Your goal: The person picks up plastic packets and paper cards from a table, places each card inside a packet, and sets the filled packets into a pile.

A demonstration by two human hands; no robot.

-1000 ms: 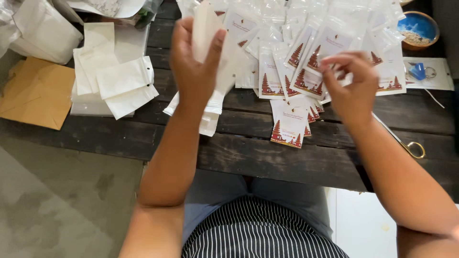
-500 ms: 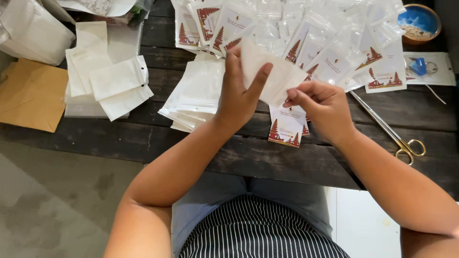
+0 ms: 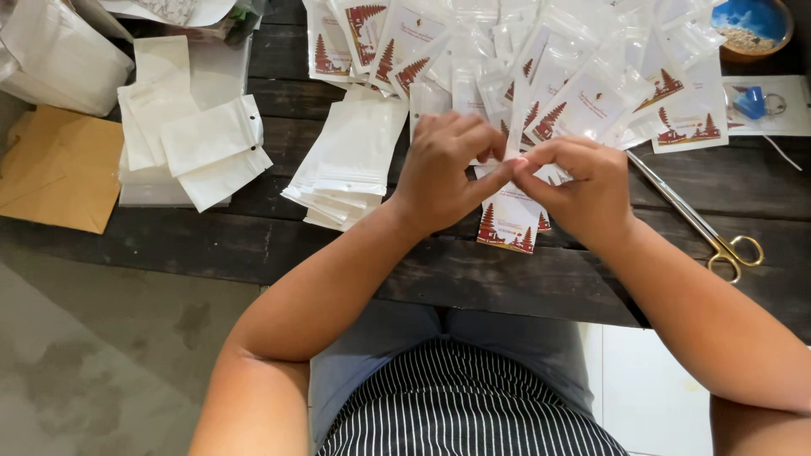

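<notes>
Head view: hands [image 3: 515, 173] pinch upright pouch [image 3: 509, 221], printed end toward person.

Soft, even daylight fills my view; nothing is dim, and I cannot tell where the light comes from. My left hand [image 3: 443, 169] and right hand [image 3: 579, 190] look sharp, with only faint shadows beneath them on the dark counter [image 3: 473, 279]. The clear plastic pouches [image 3: 591, 59] at the top catch glare and wash out to white in patches. The white bags [image 3: 203, 148] on the left are bright but keep their edges. The scissors [image 3: 710, 232] shine a little. The floor [image 3: 84, 363] looks flat and grey. The corners seem slightly soft and stretched.
</notes>
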